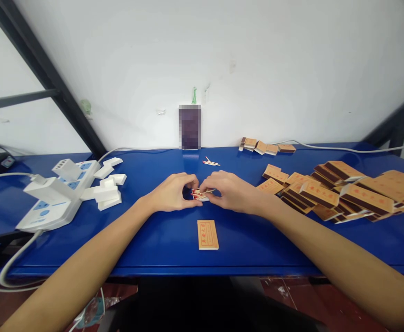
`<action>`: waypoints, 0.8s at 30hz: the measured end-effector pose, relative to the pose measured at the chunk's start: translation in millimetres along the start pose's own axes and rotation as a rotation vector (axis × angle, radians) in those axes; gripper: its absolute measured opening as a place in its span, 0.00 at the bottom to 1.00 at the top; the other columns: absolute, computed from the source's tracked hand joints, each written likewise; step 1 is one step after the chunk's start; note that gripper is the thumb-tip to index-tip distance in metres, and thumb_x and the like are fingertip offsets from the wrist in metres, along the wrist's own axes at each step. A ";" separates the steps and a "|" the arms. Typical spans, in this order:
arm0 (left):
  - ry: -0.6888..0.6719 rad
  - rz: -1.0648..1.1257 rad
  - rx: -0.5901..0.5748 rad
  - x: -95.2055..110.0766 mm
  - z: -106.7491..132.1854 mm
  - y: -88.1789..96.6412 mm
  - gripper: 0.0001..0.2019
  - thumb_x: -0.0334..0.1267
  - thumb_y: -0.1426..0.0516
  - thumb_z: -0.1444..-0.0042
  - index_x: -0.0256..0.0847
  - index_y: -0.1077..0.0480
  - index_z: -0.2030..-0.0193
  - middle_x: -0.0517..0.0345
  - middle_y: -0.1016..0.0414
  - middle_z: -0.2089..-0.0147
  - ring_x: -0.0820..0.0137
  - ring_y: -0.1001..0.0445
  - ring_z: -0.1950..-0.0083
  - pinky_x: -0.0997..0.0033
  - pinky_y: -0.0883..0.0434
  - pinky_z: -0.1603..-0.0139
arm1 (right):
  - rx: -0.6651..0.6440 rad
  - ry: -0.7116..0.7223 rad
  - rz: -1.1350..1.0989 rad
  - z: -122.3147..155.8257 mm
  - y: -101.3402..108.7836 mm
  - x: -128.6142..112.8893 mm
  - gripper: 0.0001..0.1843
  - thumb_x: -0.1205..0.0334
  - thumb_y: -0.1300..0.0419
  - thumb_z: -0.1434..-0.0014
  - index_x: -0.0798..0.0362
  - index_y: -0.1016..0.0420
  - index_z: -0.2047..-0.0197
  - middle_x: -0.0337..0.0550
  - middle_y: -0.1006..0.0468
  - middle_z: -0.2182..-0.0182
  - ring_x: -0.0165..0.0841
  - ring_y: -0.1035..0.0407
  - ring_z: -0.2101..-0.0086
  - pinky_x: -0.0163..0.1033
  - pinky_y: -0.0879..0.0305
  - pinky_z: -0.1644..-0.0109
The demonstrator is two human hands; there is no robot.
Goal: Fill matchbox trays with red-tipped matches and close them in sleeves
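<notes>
At the middle of the blue table, a small white matchbox tray [205,199] holds red-tipped matches [197,194]. My left hand [174,192] curves round the tray's left end, thumb in front and fingers behind. From the right, my right hand [228,191] pinches matches at the tray, with pale sticks showing by its fingertips. The fingers partly hide the tray. Nearer the table's front edge lies a flat orange matchbox sleeve [208,234] with red print. A few loose matches [210,161] lie behind my hands.
Many orange matchbox sleeves [319,193] are heaped at right. A row of small boxes [267,146] stands by the wall. At left are white trays [108,191] beside a power strip [58,203] with plugs and cables. A pixelated dark panel [190,127] stands against the wall.
</notes>
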State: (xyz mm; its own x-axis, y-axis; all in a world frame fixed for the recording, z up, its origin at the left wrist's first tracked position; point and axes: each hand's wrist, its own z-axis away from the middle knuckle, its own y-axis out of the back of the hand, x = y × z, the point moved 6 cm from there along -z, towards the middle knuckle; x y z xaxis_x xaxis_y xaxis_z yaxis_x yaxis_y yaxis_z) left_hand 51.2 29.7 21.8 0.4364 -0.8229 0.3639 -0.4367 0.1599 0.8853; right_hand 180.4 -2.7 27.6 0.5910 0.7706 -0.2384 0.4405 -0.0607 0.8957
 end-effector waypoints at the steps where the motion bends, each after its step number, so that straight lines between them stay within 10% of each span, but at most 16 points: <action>1: 0.003 -0.003 -0.003 -0.3 -0.1 0.0 0.18 0.53 0.37 0.48 0.40 0.33 0.65 0.62 0.28 0.67 0.70 0.31 0.66 0.69 0.37 0.61 | -0.002 0.005 0.018 -0.1 -0.1 0.2 0.10 0.72 0.44 0.41 0.51 0.24 0.60 0.42 0.22 0.67 0.34 0.31 0.65 0.40 0.38 0.58; 24: -0.047 0.019 -0.036 2.5 -0.4 -0.4 0.15 0.49 0.37 0.45 0.40 0.34 0.68 0.61 0.27 0.66 0.69 0.31 0.64 0.69 0.36 0.59 | 0.040 0.010 -0.075 0.5 6.1 -3.0 0.08 0.68 0.44 0.38 0.52 0.24 0.59 0.43 0.20 0.64 0.34 0.29 0.62 0.39 0.36 0.57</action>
State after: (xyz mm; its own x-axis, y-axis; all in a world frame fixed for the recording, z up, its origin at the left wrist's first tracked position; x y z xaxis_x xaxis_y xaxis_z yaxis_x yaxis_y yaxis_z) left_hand 52.8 27.8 22.5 0.3904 -0.8443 0.3671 -0.4154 0.1943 0.8886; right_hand 181.7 -5.6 33.7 0.5485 0.7803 -0.3005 0.5104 -0.0278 0.8595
